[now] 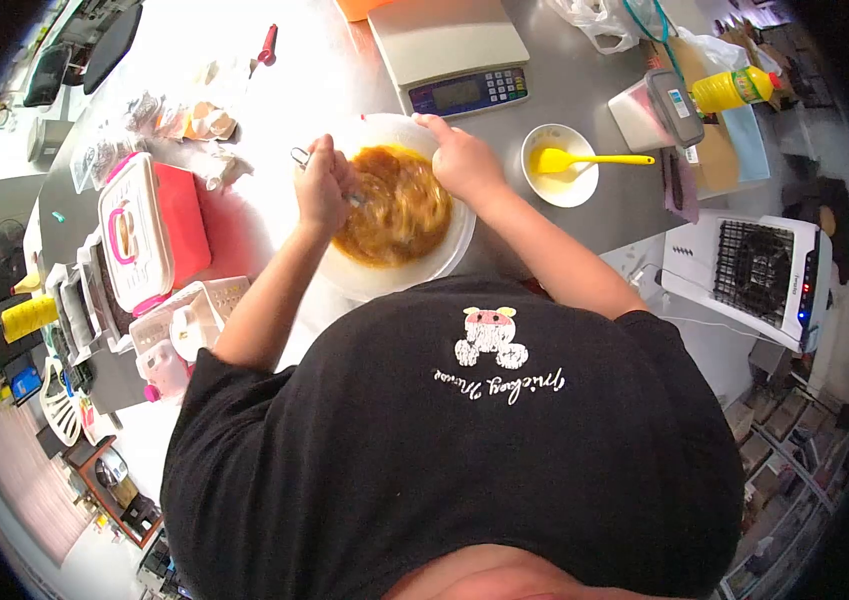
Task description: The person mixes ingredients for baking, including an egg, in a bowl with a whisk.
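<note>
A large white bowl (pixel 449 255) of orange-brown batter (pixel 394 215) stands on the steel table in front of me. My left hand (pixel 321 188) is closed around the metal handle of a whisk (pixel 301 156), whose head is down in the batter and blurred. My right hand (pixel 464 160) grips the far right rim of the bowl, fingers over the edge. My black T-shirt fills the lower part of the view.
A digital scale (pixel 454 55) sits just behind the bowl. To the right are a small white bowl (pixel 576 185) with a yellow spatula (pixel 584 160) and a yellow bottle (pixel 734 88). A red box with a white lid (pixel 139 230), eggshells (pixel 209 122) and baskets lie left.
</note>
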Action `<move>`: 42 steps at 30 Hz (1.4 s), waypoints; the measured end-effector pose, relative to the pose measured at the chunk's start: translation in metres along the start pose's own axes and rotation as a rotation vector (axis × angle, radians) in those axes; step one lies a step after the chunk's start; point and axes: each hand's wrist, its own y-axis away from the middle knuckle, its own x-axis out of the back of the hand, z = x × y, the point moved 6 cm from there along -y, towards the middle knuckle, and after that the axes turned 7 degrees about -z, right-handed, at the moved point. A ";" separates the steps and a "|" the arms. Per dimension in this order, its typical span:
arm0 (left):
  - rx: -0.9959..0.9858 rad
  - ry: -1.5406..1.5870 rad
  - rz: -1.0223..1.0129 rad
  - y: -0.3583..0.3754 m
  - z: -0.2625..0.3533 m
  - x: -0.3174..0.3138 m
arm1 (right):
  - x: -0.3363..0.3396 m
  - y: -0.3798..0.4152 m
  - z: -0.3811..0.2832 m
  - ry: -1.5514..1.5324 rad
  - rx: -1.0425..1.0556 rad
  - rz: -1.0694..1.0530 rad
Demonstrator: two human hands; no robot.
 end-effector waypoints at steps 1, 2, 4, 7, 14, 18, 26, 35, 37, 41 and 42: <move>0.073 -0.128 0.006 0.000 0.005 0.003 | 0.001 -0.001 0.001 0.006 -0.001 -0.003; -0.023 -0.397 0.033 -0.008 0.023 0.010 | 0.001 0.000 0.002 -0.030 -0.015 -0.029; -0.163 -0.517 0.091 -0.022 0.065 0.010 | -0.003 0.001 0.004 -0.075 -0.030 -0.050; -0.335 -0.230 0.189 -0.019 0.040 0.004 | -0.006 0.002 0.004 -0.106 -0.019 -0.021; -0.300 -0.482 0.156 -0.024 0.078 0.009 | -0.002 -0.006 0.005 -0.062 0.028 -0.050; -0.207 0.012 0.195 -0.015 0.011 0.012 | -0.001 -0.005 0.002 -0.031 -0.036 -0.065; -0.481 -0.205 0.143 -0.039 0.053 0.006 | -0.004 -0.002 0.002 -0.100 -0.002 -0.052; -0.372 -0.218 0.128 -0.033 0.058 0.001 | 0.003 -0.005 0.004 -0.082 0.004 -0.095; -0.201 0.060 0.119 -0.023 -0.002 0.008 | 0.004 -0.008 0.004 -0.056 -0.024 -0.102; 0.017 -0.450 -0.031 -0.029 0.030 0.003 | 0.001 -0.010 0.007 -0.058 0.016 -0.098; -0.101 -0.471 -0.014 -0.038 0.053 -0.001 | 0.002 -0.011 0.006 -0.091 0.036 -0.090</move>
